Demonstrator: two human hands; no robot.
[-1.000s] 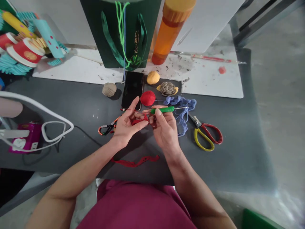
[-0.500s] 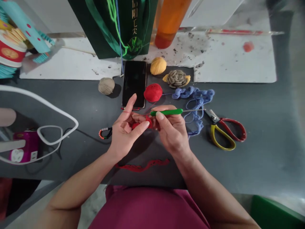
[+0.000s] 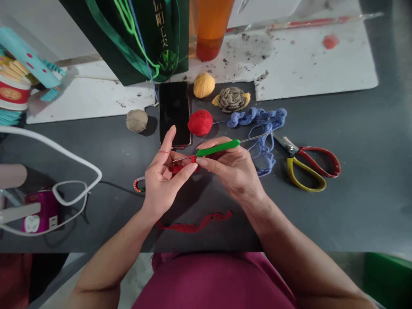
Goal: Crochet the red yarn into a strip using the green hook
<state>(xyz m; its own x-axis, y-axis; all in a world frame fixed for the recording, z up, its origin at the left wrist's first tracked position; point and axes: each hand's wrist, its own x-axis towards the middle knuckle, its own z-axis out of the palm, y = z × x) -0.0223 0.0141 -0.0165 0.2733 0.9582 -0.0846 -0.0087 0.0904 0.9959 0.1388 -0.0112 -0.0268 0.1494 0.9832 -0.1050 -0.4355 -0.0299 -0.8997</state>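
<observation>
Over the table (image 3: pixel 354 206), left grip (image 3: pixel 162 180) pinched on red crochet (image 3: pixel 184 169), steadying it. Right grip (image 3: pixel 233 169) closed around green-handled crochet hook (image 3: pixel 219 148).

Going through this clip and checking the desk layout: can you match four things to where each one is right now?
Things:
1. Crochet hook
2. Red yarn ball
3. Scissors
4. Phone

Places:
A. Right of the blue crochet piece
B. Directly beyond the left hand
C. Held in the right hand
D. Next to the phone

Pairs: 1-C, 2-D, 3-A, 4-B
</observation>
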